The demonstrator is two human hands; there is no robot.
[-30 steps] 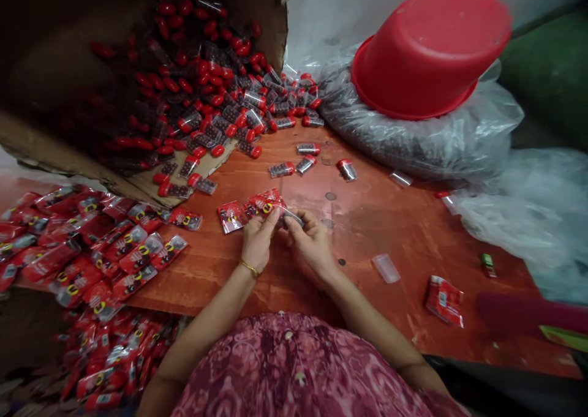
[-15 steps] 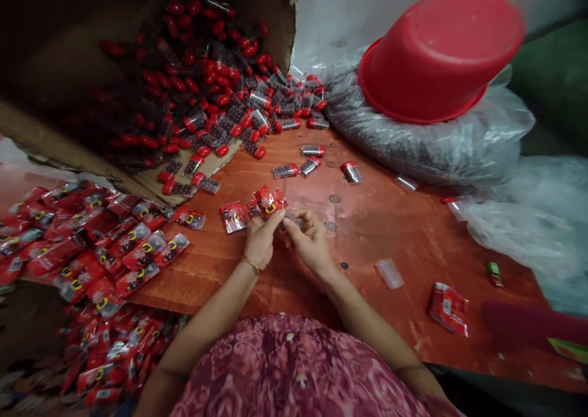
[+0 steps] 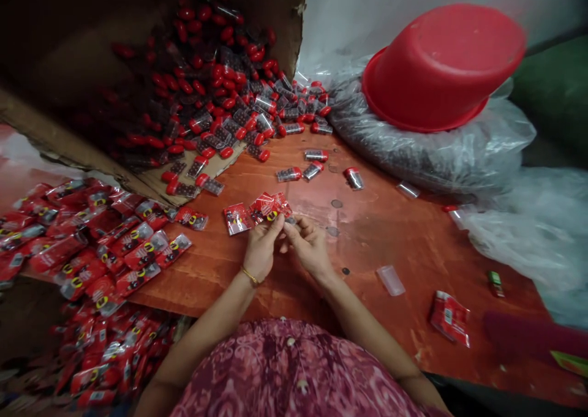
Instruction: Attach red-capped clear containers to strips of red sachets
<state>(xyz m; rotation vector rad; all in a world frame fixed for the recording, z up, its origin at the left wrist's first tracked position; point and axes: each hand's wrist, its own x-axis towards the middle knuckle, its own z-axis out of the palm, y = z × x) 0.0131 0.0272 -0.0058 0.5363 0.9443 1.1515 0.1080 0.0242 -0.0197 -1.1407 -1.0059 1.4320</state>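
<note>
My left hand (image 3: 261, 253), with a thin gold bangle at the wrist, is closed with thumb and fingers pinched together. Beside it my right hand (image 3: 310, 245) is closed too, its fingertips meeting the left ones. Between them is a red printed plastic packet (image 3: 271, 207) with a yellow mark, held by its end nearest me. A small dark, clear part shows at the fingertips, mostly covered by the fingers. Just left of it, a red and white packet (image 3: 237, 219) lies on the orange-red table (image 3: 362, 233).
A tipped cardboard box (image 3: 299, 31) spills many red-capped clear containers (image 3: 215, 129) onto the table. Finished-looking red packets (image 3: 142, 251) pile at the left. An upturned red tub (image 3: 441, 68) rests on a filled clear bag (image 3: 427, 154). A clear sleeve (image 3: 390, 280) and folded red packets (image 3: 450, 319) lie right.
Both hands have turned slightly and stay together, so more of the red packet shows beyond the fingertips. The view has tilted a little; the things on the table have not moved.
</note>
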